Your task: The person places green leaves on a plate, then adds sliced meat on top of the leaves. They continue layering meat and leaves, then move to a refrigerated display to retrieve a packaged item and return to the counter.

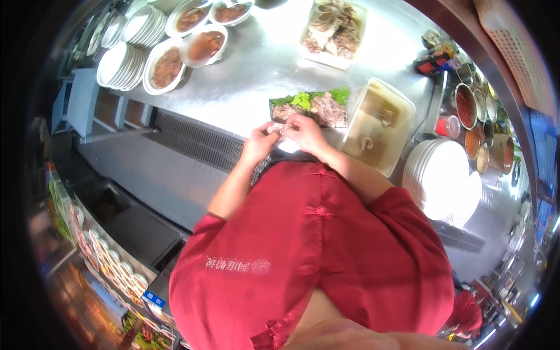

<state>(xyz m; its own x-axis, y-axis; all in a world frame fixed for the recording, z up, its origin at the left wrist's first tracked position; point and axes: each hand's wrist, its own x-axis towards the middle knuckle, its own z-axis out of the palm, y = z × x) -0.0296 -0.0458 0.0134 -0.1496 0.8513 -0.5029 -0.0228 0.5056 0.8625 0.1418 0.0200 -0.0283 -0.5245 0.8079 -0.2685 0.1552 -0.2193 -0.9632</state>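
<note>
My left hand (260,143) and my right hand (304,135) meet at the near edge of the steel counter, fingers pinched on a small piece of meat (281,129) between them. Just beyond lies a dark rectangular plate with heaps of sliced meat (328,111) and green lettuce leaves (301,100). To the right of my right hand stands a cream plastic tub (405,111) with murky liquid and a few scraps in it. Farther back, a second tub (305,53) holds a pile of cooked meat on bones.
Bowls of reddish food (167,68) and stacked white plates (121,67) stand at the back left. A tall stack of white plates (438,175) is at right, near containers of sauces (465,105). Below the counter's left edge are a black grate (192,139) and a steel surface.
</note>
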